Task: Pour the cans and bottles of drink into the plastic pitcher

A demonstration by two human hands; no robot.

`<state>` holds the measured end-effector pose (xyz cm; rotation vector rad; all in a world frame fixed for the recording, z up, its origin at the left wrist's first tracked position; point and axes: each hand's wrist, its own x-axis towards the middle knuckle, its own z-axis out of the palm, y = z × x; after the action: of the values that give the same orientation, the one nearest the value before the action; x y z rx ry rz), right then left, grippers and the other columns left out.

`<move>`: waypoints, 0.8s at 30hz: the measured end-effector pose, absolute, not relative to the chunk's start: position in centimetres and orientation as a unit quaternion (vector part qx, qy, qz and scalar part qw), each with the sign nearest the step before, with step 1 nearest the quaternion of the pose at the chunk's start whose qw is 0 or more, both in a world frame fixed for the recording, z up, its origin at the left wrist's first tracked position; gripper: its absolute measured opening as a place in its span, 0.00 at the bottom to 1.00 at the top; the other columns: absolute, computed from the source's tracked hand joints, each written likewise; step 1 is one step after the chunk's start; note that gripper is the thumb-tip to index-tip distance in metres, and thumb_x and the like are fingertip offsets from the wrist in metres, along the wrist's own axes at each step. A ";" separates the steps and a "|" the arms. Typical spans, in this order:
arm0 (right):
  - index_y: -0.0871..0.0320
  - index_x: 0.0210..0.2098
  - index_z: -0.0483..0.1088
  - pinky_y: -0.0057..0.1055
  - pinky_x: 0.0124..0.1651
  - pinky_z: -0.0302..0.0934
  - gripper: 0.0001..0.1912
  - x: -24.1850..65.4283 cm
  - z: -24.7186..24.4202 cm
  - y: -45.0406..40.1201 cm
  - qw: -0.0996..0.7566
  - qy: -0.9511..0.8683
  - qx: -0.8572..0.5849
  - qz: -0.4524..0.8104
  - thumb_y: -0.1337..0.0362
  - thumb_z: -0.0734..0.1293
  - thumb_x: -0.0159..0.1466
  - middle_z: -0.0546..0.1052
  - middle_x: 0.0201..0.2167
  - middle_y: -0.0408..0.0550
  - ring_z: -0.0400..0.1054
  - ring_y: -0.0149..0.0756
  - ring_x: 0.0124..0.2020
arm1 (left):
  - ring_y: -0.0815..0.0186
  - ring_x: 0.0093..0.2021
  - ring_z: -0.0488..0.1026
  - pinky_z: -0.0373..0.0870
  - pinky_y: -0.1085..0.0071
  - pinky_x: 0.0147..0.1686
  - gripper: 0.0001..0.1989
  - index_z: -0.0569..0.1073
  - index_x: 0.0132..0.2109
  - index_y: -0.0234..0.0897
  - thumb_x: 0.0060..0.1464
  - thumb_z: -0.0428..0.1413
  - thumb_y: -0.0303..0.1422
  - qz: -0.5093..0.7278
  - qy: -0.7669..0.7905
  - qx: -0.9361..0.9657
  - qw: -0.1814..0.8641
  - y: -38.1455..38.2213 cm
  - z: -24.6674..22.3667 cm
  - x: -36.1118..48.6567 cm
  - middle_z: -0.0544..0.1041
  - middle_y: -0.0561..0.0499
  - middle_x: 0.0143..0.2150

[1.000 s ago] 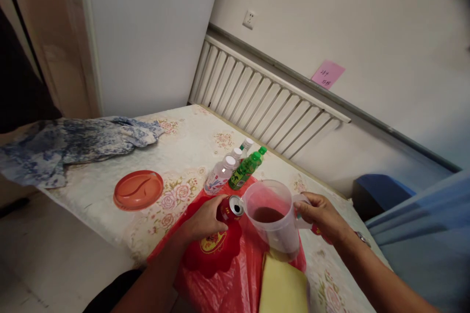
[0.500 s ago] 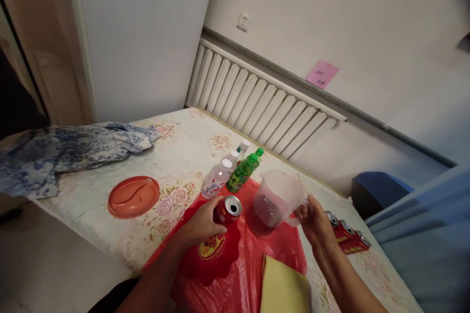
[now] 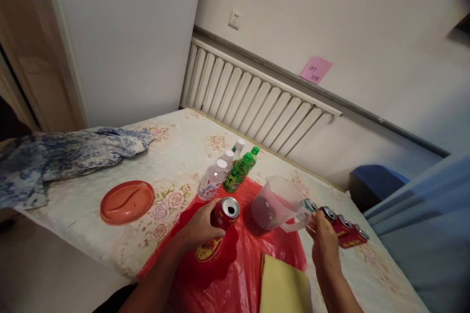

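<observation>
My left hand [image 3: 200, 227] is wrapped round an opened red drink can [image 3: 224, 212], held upright over the red scalloped tray [image 3: 220, 269]. A translucent plastic measuring jug [image 3: 271, 205] with dark liquid in it stands on the red plastic sheet [image 3: 249, 254]. Just right of the jug's handle is my right hand [image 3: 323, 237], its fingers loosely bent and apart, holding nothing that I can see. Beyond that hand runs a row of several red cans [image 3: 343, 227], partly hidden by it.
Clear bottles with white caps [image 3: 213, 180] and green bottles [image 3: 238, 173] stand behind the tray. A folded yellow cloth [image 3: 284, 286] lies in front. On the left are an orange-red lid [image 3: 127, 203] and a patterned blue cloth [image 3: 84, 154]. A radiator [image 3: 253, 100] borders the table's back.
My right hand has let go of the jug's handle and moved right, towards the cans. The jug now stands on the red sheet. My left hand still holds its can.
</observation>
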<state>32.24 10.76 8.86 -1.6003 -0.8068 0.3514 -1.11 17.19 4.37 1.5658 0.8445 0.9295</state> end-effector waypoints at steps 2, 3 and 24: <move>0.58 0.38 0.72 0.36 0.41 0.65 0.25 32.0 8.6 9.4 0.608 -0.320 -0.723 0.071 0.42 0.66 0.55 0.77 0.34 0.47 0.71 0.42 0.38 | 0.57 0.58 0.70 0.64 0.64 0.60 0.36 0.68 0.57 0.38 0.35 0.59 0.21 0.393 0.352 0.660 0.534 17.1 4.7 -1.1 0.77 0.51 0.53; 0.58 0.39 0.72 0.36 0.42 0.65 0.25 31.6 8.4 8.7 0.601 -0.315 -0.734 0.046 0.43 0.68 0.53 0.78 0.35 0.47 0.71 0.42 0.39 | 0.57 0.58 0.71 0.64 0.64 0.60 0.36 0.68 0.57 0.38 0.35 0.59 0.21 0.393 0.353 0.662 0.532 17.0 4.8 -1.1 0.77 0.51 0.53; 0.58 0.48 0.74 0.39 0.50 0.70 0.26 24.4 6.0 -1.1 0.493 -0.470 -0.684 0.260 0.64 0.71 0.48 0.81 0.42 0.51 0.76 0.47 0.45 | 0.51 0.60 0.69 0.63 0.55 0.62 0.38 0.67 0.58 0.37 0.34 0.59 0.21 0.384 0.401 0.652 0.516 9.2 5.9 6.6 0.75 0.44 0.58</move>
<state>24.38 -1.07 5.97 -1.6605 -1.1414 0.6316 6.61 9.18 5.86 1.5666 0.9626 0.9215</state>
